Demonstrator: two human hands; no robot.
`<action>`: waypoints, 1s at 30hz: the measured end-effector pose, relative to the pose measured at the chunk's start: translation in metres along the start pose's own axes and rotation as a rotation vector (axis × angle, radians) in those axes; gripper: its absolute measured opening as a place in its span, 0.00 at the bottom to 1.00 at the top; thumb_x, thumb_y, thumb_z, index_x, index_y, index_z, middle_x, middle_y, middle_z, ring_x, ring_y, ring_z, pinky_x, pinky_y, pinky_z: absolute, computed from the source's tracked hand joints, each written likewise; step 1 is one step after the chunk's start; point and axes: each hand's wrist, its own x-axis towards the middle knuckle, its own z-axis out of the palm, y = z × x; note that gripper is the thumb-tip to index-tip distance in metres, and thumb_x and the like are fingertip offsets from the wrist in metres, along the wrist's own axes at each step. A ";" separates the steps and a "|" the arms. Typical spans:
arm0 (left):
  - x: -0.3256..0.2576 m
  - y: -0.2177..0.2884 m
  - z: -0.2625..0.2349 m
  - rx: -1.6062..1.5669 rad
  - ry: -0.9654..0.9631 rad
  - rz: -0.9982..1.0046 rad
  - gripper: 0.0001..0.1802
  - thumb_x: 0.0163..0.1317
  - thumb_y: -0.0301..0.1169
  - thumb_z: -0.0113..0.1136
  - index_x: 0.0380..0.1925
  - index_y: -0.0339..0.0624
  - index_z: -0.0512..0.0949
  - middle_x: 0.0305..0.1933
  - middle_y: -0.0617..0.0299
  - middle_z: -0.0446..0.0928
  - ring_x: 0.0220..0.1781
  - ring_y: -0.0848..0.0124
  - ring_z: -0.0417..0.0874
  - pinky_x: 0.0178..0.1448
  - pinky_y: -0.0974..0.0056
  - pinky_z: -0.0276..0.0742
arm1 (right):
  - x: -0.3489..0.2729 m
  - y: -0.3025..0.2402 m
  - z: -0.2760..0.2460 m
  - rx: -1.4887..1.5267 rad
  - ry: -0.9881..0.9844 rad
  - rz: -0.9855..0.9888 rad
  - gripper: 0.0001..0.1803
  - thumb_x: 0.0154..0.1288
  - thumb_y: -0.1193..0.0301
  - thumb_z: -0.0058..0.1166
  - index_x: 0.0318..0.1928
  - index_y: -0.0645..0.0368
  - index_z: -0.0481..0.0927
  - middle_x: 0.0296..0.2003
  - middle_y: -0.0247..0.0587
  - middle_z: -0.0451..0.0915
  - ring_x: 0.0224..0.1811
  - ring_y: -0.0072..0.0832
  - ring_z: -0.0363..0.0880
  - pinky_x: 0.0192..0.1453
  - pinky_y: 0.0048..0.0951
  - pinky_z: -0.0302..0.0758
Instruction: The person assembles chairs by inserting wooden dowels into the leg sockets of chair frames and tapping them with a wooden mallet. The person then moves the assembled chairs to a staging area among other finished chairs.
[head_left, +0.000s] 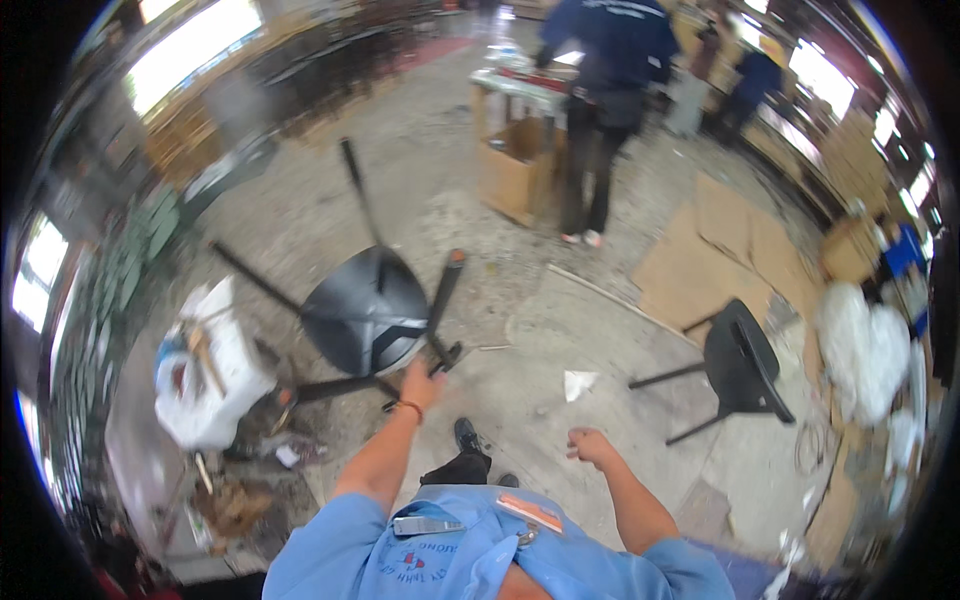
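Observation:
My left hand (pixel 421 384) is closed on a black chair (pixel 345 300), at the edge of its frame nearest me. The chair is tipped over, with its underside turned up and its legs sticking outward. An orange-brown tip shows on one leg. My right hand (pixel 592 447) hangs in front of me on the right, its fingers curled in and nothing visible in them. A second black chair (pixel 740 360) is on the floor farther right, apart from that hand.
A white foam block (pixel 215 390) with a brush (pixel 207 360) on it is left of the tipped chair. Flat cardboard (pixel 690 260) and white plastic bags (pixel 865 350) lie on the right. A person (pixel 600 110) stands ahead by a workbench (pixel 520 88); others are farther back.

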 end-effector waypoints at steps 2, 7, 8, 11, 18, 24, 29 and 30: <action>0.028 0.076 -0.041 -0.149 0.186 -0.039 0.49 0.52 0.38 0.71 0.69 0.27 0.56 0.69 0.34 0.63 0.72 0.47 0.64 0.74 0.56 0.60 | -0.019 0.062 -0.004 0.037 0.030 0.206 0.28 0.71 0.55 0.49 0.62 0.62 0.73 0.51 0.53 0.80 0.44 0.41 0.84 0.40 0.37 0.78; 0.126 0.094 -0.022 -0.438 0.156 0.286 0.43 0.52 0.31 0.72 0.66 0.33 0.61 0.62 0.44 0.71 0.64 0.57 0.73 0.67 0.58 0.67 | 0.005 0.218 0.067 -0.126 -0.049 0.293 0.37 0.67 0.45 0.50 0.67 0.57 0.68 0.59 0.55 0.74 0.55 0.50 0.78 0.48 0.49 0.79; 0.135 0.094 -0.016 -0.341 0.074 0.144 0.39 0.52 0.29 0.72 0.62 0.32 0.65 0.56 0.49 0.76 0.56 0.61 0.77 0.62 0.60 0.71 | 0.024 0.263 0.079 -0.223 -0.064 0.118 0.40 0.67 0.43 0.49 0.69 0.57 0.66 0.61 0.56 0.73 0.58 0.51 0.76 0.50 0.51 0.79; 0.147 0.062 -0.003 -0.367 0.153 0.167 0.28 0.55 0.29 0.71 0.54 0.29 0.71 0.47 0.53 0.78 0.46 0.64 0.78 0.55 0.60 0.74 | -0.088 0.066 0.014 -0.039 -0.168 0.230 0.46 0.65 0.39 0.51 0.72 0.58 0.61 0.64 0.57 0.70 0.60 0.55 0.74 0.54 0.55 0.77; 0.224 0.087 -0.062 -0.538 0.294 0.184 0.11 0.54 0.24 0.67 0.35 0.31 0.78 0.35 0.60 0.77 0.36 0.70 0.76 0.46 0.61 0.75 | -0.027 0.065 -0.066 0.624 0.227 0.508 0.49 0.64 0.38 0.52 0.74 0.57 0.56 0.72 0.58 0.56 0.71 0.54 0.62 0.68 0.57 0.65; 0.226 0.145 -0.248 -0.613 0.500 0.148 0.09 0.59 0.32 0.61 0.30 0.36 0.82 0.34 0.61 0.77 0.38 0.71 0.76 0.47 0.63 0.74 | 0.022 0.067 -0.187 1.337 0.655 0.055 0.58 0.60 0.35 0.55 0.76 0.56 0.43 0.74 0.62 0.48 0.73 0.57 0.55 0.69 0.61 0.62; 0.188 0.212 -0.312 -0.963 0.446 0.367 0.10 0.63 0.32 0.59 0.39 0.35 0.77 0.36 0.58 0.77 0.44 0.67 0.78 0.60 0.61 0.70 | 0.014 0.004 -0.339 1.757 0.997 -0.330 0.67 0.52 0.35 0.63 0.77 0.54 0.37 0.75 0.63 0.42 0.75 0.59 0.51 0.71 0.65 0.57; 0.180 0.227 -0.321 -0.948 0.444 0.417 0.12 0.64 0.34 0.60 0.38 0.34 0.78 0.38 0.57 0.78 0.45 0.66 0.79 0.59 0.60 0.71 | 0.018 -0.004 -0.369 1.831 1.021 -0.370 0.65 0.52 0.36 0.65 0.76 0.54 0.40 0.74 0.62 0.45 0.74 0.59 0.52 0.71 0.66 0.57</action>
